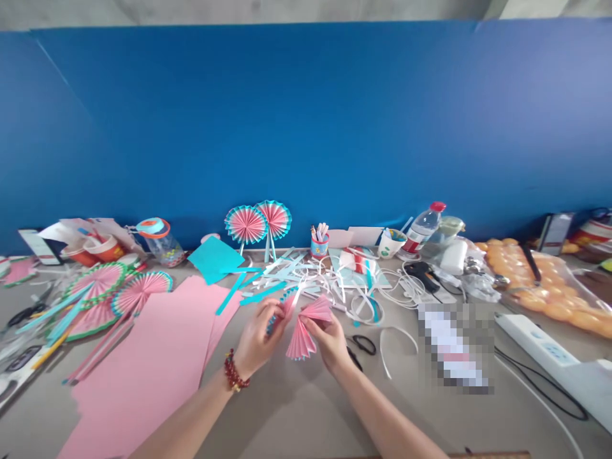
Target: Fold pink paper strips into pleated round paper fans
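Just above the middle of the table, my left hand (262,331), with a red bead bracelet on its wrist, is closed on a pleated pink paper piece with a blue edge, mostly hidden by the fingers. Close beside it, my right hand (329,335) pinches a pink pleated paper fan (302,338) at its gathered middle, so the folds spread above and below the fingers. The two paper pieces are near each other; whether they are joined I cannot tell. Behind the hands lies a heap of white and blue paper strips (306,274).
Pink paper sheets (157,357) cover the left, with finished round paper fans (141,293) beyond. Two more fans (246,224) stand against the blue partition (306,127). Black scissors (363,344), a glue gun (423,275), a bottle (425,229) and a power strip (540,338) are on the right.
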### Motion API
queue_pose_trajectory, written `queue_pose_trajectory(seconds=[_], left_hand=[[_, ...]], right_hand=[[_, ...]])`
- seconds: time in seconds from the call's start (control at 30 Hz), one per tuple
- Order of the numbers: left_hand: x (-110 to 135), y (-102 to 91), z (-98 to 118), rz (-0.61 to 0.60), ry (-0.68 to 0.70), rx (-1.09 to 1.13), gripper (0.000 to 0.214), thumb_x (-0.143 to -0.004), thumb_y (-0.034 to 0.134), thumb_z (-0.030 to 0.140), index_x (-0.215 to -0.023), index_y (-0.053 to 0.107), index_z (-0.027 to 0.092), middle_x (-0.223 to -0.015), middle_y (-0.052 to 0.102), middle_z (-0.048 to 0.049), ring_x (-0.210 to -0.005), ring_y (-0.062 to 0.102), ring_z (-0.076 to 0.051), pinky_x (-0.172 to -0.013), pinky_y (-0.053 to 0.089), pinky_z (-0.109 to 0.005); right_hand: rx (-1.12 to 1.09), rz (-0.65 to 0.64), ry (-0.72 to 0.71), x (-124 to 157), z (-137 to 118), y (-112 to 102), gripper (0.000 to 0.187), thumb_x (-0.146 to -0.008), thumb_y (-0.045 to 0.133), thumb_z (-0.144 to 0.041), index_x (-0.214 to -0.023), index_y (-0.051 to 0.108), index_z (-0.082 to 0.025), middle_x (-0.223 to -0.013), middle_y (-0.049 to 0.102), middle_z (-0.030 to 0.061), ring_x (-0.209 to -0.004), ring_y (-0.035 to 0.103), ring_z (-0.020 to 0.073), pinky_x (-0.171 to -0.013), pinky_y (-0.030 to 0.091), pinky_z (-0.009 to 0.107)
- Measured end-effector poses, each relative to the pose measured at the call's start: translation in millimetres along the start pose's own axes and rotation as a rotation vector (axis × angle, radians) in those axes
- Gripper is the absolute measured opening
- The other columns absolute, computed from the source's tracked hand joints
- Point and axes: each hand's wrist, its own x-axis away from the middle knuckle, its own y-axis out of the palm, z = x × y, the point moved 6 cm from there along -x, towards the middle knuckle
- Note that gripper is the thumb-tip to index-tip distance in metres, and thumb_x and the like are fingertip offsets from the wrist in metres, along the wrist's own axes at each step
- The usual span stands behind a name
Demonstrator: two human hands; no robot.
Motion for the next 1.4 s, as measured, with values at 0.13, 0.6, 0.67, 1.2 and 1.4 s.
queue_pose_trajectory(seconds=[0.13, 0.6, 0.67, 1.2, 1.4], left_hand=[[9.6, -0.5, -4.6, 0.022, -0.021, -0.019, 0.007, -0.092, 0.050, 0.017, -0.091, 0.056, 0.020, -0.107, 0.057, -0.0077, -0.105, 0.057, -0.020, -0.093, 0.046, -0.035], [19.2, 3.7, -9.4, -0.008, -0.046, -0.023, 0.011, -0.089, 0.050, 0.012, -0.094, 0.055, 0.020, -0.111, 0.055, -0.0085, -0.107, 0.056, -0.021, -0.091, 0.048, -0.035], [20.0, 3.3, -6.9, 0.004, 0.003, -0.071, 0.015, -0.087, 0.050, 0.009, -0.095, 0.054, 0.020, -0.113, 0.053, -0.0092, -0.108, 0.055, -0.022, -0.092, 0.047, -0.036], [19.6, -0.1, 6.6, 0.024, 0.176, -0.180, 0.017, -0.086, 0.054, 0.009, -0.097, 0.057, 0.022, -0.117, 0.053, -0.0100, -0.117, 0.049, -0.026, -0.100, 0.045, -0.048], [17.7, -2.7, 10.5, 0.035, 0.167, -0.172, 0.018, -0.086, 0.055, 0.009, -0.097, 0.058, 0.023, -0.116, 0.055, -0.0094, -0.117, 0.050, -0.026, -0.101, 0.045, -0.047]], right_hand=[[0.030, -0.013, 0.033, 3.5, 5.0, 1.8, 0.025, -0.063, 0.085, -0.033, -0.077, 0.069, -0.019, -0.077, 0.072, 0.0018, -0.070, 0.064, 0.0172, -0.071, 0.051, 0.029], [0.115, -0.093, 0.090, 8.4, 18.6, 6.4, 0.022, -0.067, 0.082, -0.034, -0.078, 0.068, -0.019, -0.077, 0.071, 0.0020, -0.069, 0.063, 0.0166, -0.072, 0.052, 0.030], [0.188, -0.112, 0.017, 8.9, 12.5, 7.0, 0.019, -0.071, 0.080, -0.032, -0.078, 0.068, -0.019, -0.076, 0.069, 0.0024, -0.069, 0.062, 0.0165, -0.071, 0.051, 0.030], [0.128, -0.119, 0.070, 7.6, 9.1, 7.1, 0.026, -0.066, 0.082, -0.033, -0.086, 0.072, -0.018, -0.091, 0.072, 0.0061, -0.088, 0.065, 0.0241, -0.086, 0.051, 0.037], [0.021, -0.130, 0.149, 7.4, 10.5, 9.7, 0.028, -0.066, 0.083, -0.029, -0.090, 0.070, -0.020, -0.088, 0.072, 0.0022, -0.083, 0.066, 0.0203, -0.083, 0.051, 0.034]])
